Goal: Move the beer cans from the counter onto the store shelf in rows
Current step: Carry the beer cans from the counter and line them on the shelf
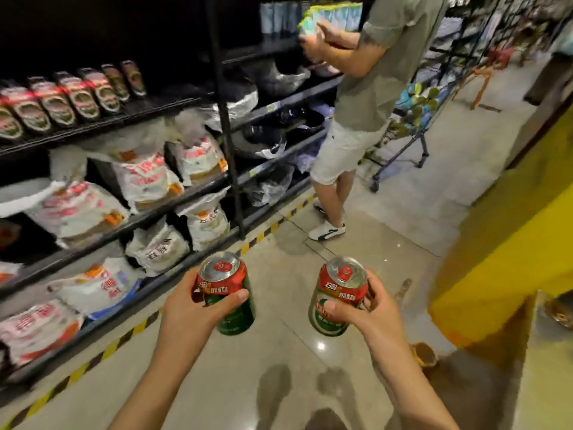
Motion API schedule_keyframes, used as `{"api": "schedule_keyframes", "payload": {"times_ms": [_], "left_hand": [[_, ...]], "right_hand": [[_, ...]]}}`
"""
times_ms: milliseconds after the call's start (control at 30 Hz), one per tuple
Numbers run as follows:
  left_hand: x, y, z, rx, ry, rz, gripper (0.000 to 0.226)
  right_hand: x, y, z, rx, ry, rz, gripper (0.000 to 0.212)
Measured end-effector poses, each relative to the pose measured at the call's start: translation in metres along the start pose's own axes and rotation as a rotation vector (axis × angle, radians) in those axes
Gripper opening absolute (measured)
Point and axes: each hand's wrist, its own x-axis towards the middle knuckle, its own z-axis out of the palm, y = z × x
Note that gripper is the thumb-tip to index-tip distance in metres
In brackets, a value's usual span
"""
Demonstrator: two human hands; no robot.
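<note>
Each hand carried one beer can upright over the aisle floor [279, 352]. The left hand [189, 308] had its grip wrapped around the left can [228, 293], thumb across the front; the right hand [372, 308] held the right can [339, 294] the same way. The shelf [102, 125] stood to the left, packed with bags [145, 178] and with cans on an upper tier. A person [369, 97] stood ahead in the aisle beside a cart [403, 150]. The likely risks were bumping that person or the cart while walking, or a one-handed hold slipping and a can dropping onto the hard floor.
</note>
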Motion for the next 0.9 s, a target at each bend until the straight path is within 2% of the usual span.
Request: {"api": "schedule_keyframes", "payload": {"times_ms": [233,333,633,900], "left_hand": [[0.067,0.008,-0.015,-0.008,0.184,-0.049,0.061],[0.111,0.018,-0.011,0.005,0.243,-0.050,0.072],[0.228,0.047,-0.007,-0.063,0.423,-0.026,0.062],[0.312,0.039,-0.050,-0.055,0.540,-0.101,0.061]], "right_hand": [[0.100,-0.024,0.051,-0.021,-0.232,-0.030,0.080],[0.153,-0.041,0.068,-0.023,-0.297,-0.073,0.078],[0.301,-0.091,0.123,-0.048,-0.482,-0.138,0.071],[0.399,-0.106,0.215,-0.092,-0.609,-0.112,0.061]]}}
